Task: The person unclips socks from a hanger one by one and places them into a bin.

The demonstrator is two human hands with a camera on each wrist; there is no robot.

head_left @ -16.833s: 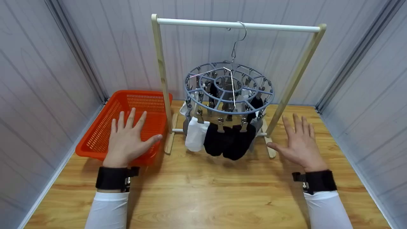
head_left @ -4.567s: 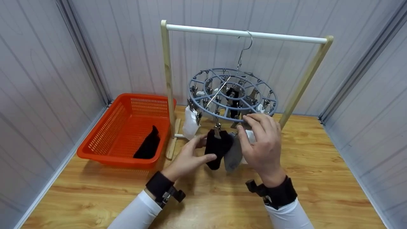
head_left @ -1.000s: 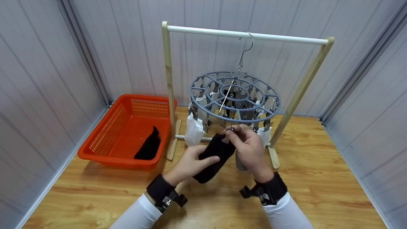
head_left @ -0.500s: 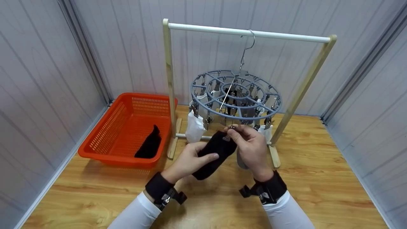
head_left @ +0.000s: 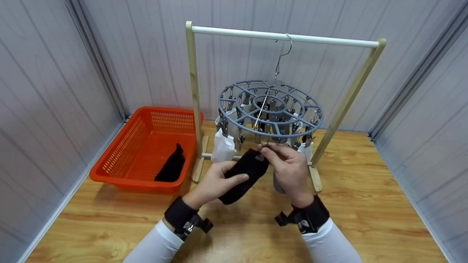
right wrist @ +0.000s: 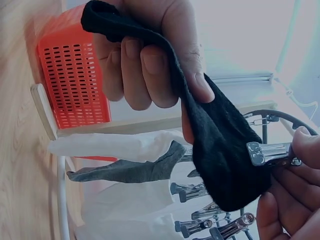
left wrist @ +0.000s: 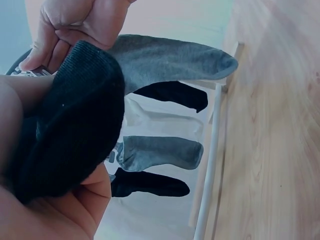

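I have the black sock [head_left: 252,168] slanting below the near edge of the round hanger [head_left: 276,135], its upper end at a metal clip [right wrist: 267,154]. The left hand [head_left: 215,182] grips it mid-length, thumb one side, fingers curled on the other, probably to steady the cloth. The right hand [head_left: 290,171] pinches the clip between thumb and fingers, seemingly to work its spring; I can't tell whether it bites. Just beside hangs a grey sock [head_left: 278,184]. A second black sock [head_left: 171,166] lies toward the near right corner of the orange basket [head_left: 142,185], perhaps set near the desk's [head_left: 241,233] left edge for easy reach.
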